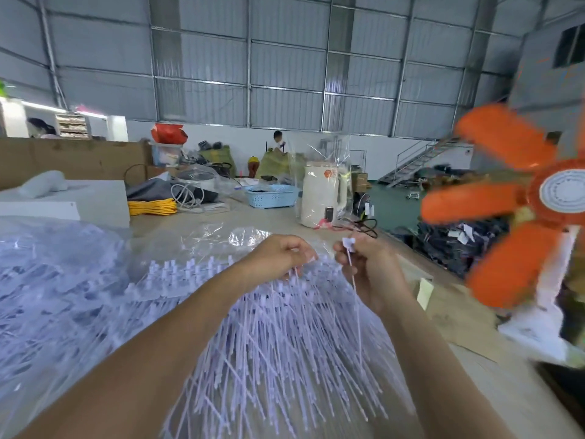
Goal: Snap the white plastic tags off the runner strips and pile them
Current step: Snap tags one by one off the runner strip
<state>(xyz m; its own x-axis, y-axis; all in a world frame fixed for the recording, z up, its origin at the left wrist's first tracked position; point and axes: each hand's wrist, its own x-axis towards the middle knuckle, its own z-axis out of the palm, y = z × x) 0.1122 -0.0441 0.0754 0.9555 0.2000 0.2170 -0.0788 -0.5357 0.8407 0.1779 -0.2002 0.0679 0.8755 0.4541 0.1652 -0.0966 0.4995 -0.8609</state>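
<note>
A big heap of tags (294,337) covers the table (421,270), and a bagged mass (53,280) lies left of that heap, so much seems left. Above the heap, the left hand (281,258) pinches a strip, and the right hand (367,267) grips one freed tag (349,243).

Corrugated grey metal wall (285,58) fills the upper frame above a white lower wall band (228,134); grey metal staircase (418,163) at right; green floor (395,204) beyond the beige table (253,217).
</note>
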